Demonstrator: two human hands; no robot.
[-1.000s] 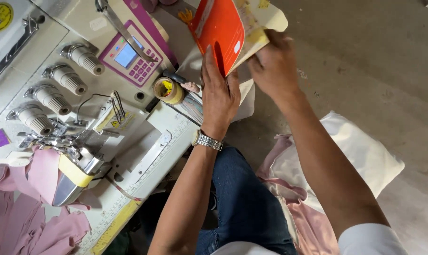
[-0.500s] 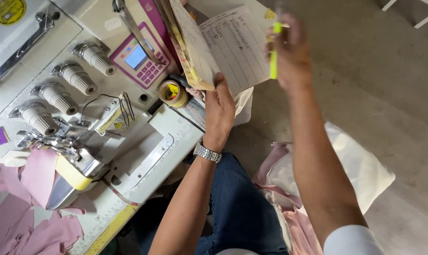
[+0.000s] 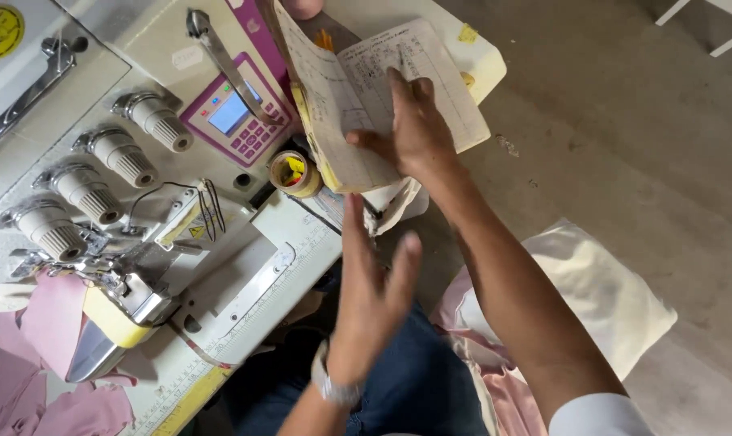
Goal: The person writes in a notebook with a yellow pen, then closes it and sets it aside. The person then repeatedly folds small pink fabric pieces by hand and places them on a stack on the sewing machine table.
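Seated at an industrial sewing machine (image 3: 140,242), we hold an open booklet of ruled, handwritten sheets (image 3: 366,105) up over the far corner of the work table (image 3: 301,242), just above a small roll of tape (image 3: 295,173). Our right hand (image 3: 418,133) lies flat against the booklet's right-hand page, fingers spread and extended, the thumb hooked under the lower edge of the pages so that the booklet rests in its grip. Our left hand (image 3: 370,295) hangs below it, apart from the paper, palm open and fingers loosely splayed, holding nothing; a metal wristwatch (image 3: 329,387) shows at the wrist. The left-hand page curls toward the machine's pink control panel with its small screen (image 3: 237,117), and a yellowed cover edge shows beneath it. To the left, four ribbed tension knobs (image 3: 99,186) line the machine's cream body, and pink fabric (image 3: 51,355) is gathered under the presser foot and spills over the table's near edge. A ruler scale runs along the table front. Below us are blue denim trousers (image 3: 414,387), and on the bare concrete floor (image 3: 624,145) beside the seat sits a white bag (image 3: 608,299) with more pink cloth in it.
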